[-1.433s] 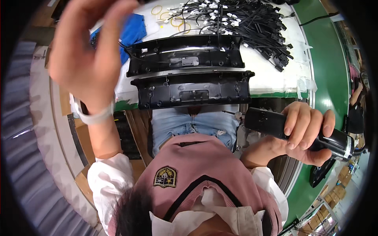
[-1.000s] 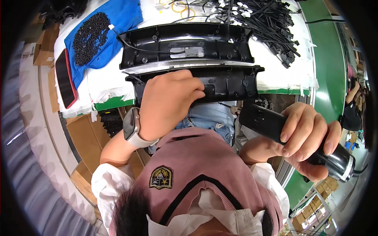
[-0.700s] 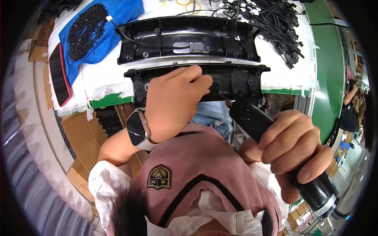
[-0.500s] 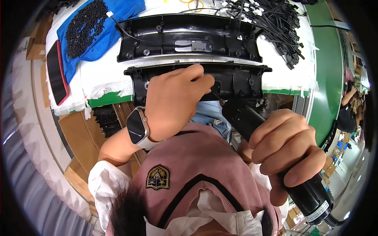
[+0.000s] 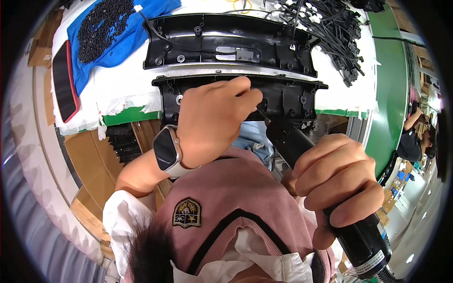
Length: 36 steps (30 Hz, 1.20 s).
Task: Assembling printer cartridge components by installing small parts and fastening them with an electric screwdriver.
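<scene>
From my remote feed: two hands, two black panels, one screwdriver.

Right hand [image 5: 337, 177], right of centre: grip clenched round the black screwdriver [image 5: 289, 140], one only, slanting with its thin tip toward upper left. I put the tip just beside the left fingertips, over the near panel; whether it touches anything I cannot tell.

Left hand [image 5: 212, 120], centre: fingers curled over the near panel [image 5: 295, 99], back of the hand toward me. What that grip pinches, if anything, is hidden; I cannot tell. One watch [image 5: 166, 148] on that wrist.

Near panel lies mid-frame at the worktop [image 5: 120, 87] edge, hollow side up. Far panel [image 5: 188, 40] just above it in the frame, also hollow side up, one small grey plate [image 5: 236, 54] inside.

Upper left: one blue cloth [image 5: 87, 78] bearing one heap of dark screws [image 5: 101, 33], too many to count. One red-edged phone [image 5: 66, 82] beside it. Upper right: one pile of black cables [image 5: 332, 42], white plugs among them, uncountable.
</scene>
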Tool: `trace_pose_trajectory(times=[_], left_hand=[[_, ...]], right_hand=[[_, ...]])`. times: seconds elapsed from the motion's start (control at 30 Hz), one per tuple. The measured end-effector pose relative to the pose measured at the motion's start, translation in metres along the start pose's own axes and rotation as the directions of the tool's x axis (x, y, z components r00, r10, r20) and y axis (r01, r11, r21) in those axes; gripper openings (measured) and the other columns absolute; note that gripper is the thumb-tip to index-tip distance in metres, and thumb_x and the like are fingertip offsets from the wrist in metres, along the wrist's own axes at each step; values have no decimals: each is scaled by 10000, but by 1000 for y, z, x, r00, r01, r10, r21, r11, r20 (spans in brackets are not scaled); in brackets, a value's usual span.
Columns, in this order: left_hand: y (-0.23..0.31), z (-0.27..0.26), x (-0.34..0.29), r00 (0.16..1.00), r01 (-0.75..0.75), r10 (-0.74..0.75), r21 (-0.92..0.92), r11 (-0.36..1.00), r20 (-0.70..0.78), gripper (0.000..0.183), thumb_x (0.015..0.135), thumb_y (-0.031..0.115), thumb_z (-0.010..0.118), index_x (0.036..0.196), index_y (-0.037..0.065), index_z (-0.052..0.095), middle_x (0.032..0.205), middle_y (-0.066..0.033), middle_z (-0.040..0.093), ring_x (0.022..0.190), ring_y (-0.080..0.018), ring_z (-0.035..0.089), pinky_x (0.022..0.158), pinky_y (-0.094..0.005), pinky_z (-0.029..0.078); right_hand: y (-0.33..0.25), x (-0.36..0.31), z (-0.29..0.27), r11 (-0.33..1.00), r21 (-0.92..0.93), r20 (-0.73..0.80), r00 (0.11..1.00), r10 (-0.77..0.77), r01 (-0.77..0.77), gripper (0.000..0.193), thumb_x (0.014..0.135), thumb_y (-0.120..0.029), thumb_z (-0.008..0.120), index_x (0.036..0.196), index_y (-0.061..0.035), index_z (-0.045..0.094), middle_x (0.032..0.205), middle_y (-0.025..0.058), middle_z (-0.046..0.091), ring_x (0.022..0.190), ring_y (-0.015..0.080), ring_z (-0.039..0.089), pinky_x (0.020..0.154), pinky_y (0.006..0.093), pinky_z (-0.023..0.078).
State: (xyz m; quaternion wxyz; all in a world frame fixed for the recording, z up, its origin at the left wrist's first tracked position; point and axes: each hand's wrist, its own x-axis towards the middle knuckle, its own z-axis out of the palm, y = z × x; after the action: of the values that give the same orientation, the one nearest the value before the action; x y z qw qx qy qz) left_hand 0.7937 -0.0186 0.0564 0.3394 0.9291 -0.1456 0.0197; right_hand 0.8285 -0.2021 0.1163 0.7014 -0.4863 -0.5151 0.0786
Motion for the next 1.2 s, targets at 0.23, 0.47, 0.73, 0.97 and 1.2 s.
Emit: trace_pose_trajectory(times=[0.23, 0.47, 0.73, 0.97, 1.2], left_hand=[[-5, 3, -2, 1000, -7, 7, 6, 1000, -7, 123, 744, 108, 662, 775, 90, 544, 715, -47, 488, 644, -251, 561, 527, -345, 429], [-2, 3, -2, 998, -30, 29, -14, 999, -61, 133, 748, 117, 658, 757, 89, 529, 697, -53, 467, 622, -249, 550, 503, -341, 412], [1, 2, -9, 993, 3, 6, 76, 997, -117, 139, 742, 121, 645, 728, 84, 512, 684, -45, 460, 643, -237, 542, 477, -356, 413], [-5, -47, -4, 900, -39, 160, 291, 956, -405, 80, 696, 106, 620, 710, 81, 545, 673, -35, 488, 706, -197, 539, 537, -322, 435], [-120, -110, 14, 744, 553, -171, 451, 700, -646, 141, 744, 167, 685, 805, 61, 615, 807, -97, 592, 800, -295, 604, 640, -391, 493]], right_hand=[[5, 3, 10, 998, -53, 21, 999, 29, -28, 303, 803, -215, 726, 895, -53, 487, 621, 67, 579, 441, 180, 544, 395, 295, 461], [7, 17, 5, 996, -36, 99, 991, 85, -82, 308, 798, -208, 727, 882, -49, 477, 637, 70, 580, 465, 178, 557, 394, 288, 469], [13, 21, 14, 993, -108, 89, 995, 50, -41, 320, 789, -203, 715, 889, -40, 459, 634, 67, 581, 477, 187, 567, 394, 292, 470], [-13, 11, -10, 976, 46, -55, 976, -212, 214, 364, 768, -249, 764, 920, -49, 501, 623, 77, 590, 476, 199, 587, 443, 316, 494], [-13, 11, -5, 970, -8, -63, 968, -242, 242, 367, 784, -265, 750, 918, -40, 492, 601, 64, 580, 432, 183, 565, 400, 293, 475]])
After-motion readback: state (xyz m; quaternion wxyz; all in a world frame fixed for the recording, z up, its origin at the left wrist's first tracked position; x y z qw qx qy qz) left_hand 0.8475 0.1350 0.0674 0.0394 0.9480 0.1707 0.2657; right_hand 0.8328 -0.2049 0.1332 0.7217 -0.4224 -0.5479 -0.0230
